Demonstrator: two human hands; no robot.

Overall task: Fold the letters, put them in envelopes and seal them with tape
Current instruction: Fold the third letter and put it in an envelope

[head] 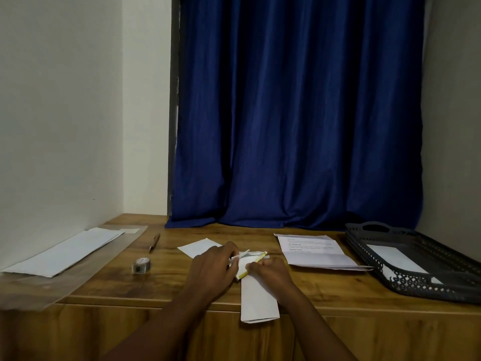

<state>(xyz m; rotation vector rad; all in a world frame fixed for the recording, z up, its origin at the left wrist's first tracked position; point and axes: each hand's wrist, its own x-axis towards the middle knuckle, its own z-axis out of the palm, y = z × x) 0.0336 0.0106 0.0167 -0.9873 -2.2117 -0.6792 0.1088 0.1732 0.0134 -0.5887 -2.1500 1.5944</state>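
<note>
**Letter at the mouth of the envelope**

At nine o'clock on the desk [109, 280] lies a stack of long white envelopes [62, 252]. A pen [154, 243] and a small roll of tape [140, 264] sit nearer the middle.

The left hand [212, 268] curls its fingers [231, 254] over the envelope [253, 259] and pinches its opened end. That yellow-edged end lies between the hands. The right hand [270, 273] grips the folded letter [259, 299] at its far end, fingers curled.

The letter's long axis runs from six o'clock to twelve, its near end hanging over the desk edge. It points at the envelope mouth (how far in, the hands hide). Probably the push goes toward twelve, and both hands are equally close.

At three o'clock lie unfolded letters [316, 252] and a black tray [416, 267].
</note>
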